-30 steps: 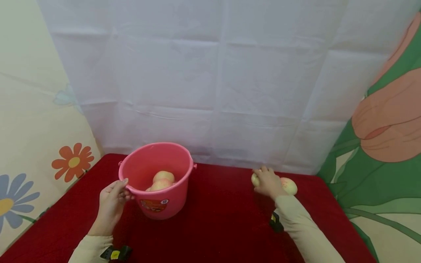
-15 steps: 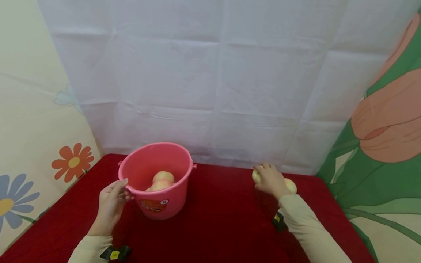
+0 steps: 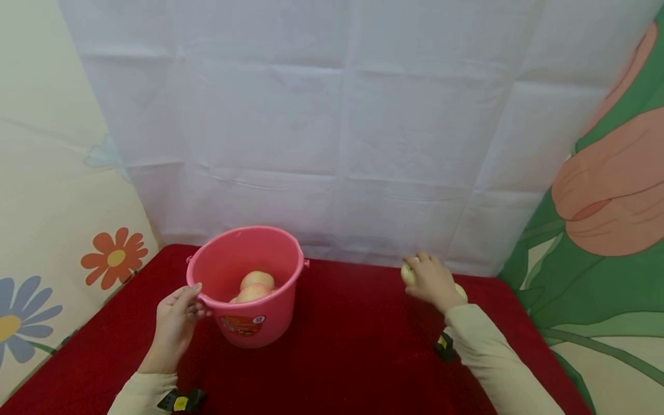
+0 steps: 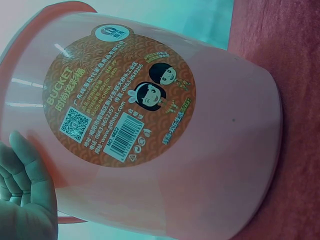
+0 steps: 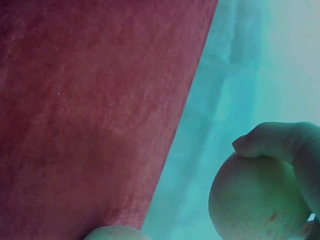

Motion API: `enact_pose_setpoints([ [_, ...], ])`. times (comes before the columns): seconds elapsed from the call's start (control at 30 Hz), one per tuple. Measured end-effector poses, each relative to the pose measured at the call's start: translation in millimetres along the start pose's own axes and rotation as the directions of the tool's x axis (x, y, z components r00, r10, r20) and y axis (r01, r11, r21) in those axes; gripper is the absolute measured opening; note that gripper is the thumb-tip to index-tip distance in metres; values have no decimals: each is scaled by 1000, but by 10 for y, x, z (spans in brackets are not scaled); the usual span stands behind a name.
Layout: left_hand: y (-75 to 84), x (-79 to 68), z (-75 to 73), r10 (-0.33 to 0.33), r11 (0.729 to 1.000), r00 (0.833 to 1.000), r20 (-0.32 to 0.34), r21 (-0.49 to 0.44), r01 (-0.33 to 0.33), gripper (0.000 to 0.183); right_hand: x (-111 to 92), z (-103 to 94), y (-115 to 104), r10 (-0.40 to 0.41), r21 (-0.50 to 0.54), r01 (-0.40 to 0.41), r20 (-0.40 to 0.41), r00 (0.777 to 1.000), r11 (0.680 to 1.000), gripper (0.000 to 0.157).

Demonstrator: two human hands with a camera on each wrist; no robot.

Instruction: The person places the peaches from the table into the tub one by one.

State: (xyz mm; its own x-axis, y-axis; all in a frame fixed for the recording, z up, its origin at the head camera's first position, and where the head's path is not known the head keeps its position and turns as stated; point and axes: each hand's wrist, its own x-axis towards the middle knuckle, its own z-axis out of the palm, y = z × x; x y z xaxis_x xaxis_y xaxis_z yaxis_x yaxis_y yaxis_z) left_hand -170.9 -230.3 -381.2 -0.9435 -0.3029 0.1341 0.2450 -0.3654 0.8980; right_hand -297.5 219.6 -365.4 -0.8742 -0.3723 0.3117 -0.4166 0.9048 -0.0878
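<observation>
A pink bucket (image 3: 282,314) stands at the left of the table with several pale yellow-red apples (image 3: 254,291) inside. My left hand (image 3: 173,325) pinches its near-left rim between thumb and fingers; the left wrist view shows the bucket's round label (image 4: 120,95) beside that hand (image 4: 27,195). Over at the right, my right hand (image 3: 430,282) grips a pale apple (image 3: 408,274). In the right wrist view the thumb curls over this apple (image 5: 257,200). Another apple (image 3: 460,292) lies behind the right hand, mostly hidden; its top (image 5: 117,233) peeks in at the lower edge of the right wrist view.
A red cloth (image 3: 347,340) covers the table. Close behind its far edge hangs a white sheet (image 3: 337,144). Flower-patterned walls (image 3: 612,282) flank both sides. Dark straps with yellow patches (image 3: 181,402) are worn at both wrists.
My right hand has shifted slightly right and away from me with the apple in its grip, covering more of the other apple. The left hand and bucket stay where they were.
</observation>
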Motion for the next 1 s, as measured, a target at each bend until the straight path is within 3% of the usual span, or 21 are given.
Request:
enact_pose_setpoints([
  [1.0, 20, 1, 15, -17, 999, 1000, -8, 30, 18, 32, 86, -322, -92, -40, -50, 38, -40, 998, 998, 64],
])
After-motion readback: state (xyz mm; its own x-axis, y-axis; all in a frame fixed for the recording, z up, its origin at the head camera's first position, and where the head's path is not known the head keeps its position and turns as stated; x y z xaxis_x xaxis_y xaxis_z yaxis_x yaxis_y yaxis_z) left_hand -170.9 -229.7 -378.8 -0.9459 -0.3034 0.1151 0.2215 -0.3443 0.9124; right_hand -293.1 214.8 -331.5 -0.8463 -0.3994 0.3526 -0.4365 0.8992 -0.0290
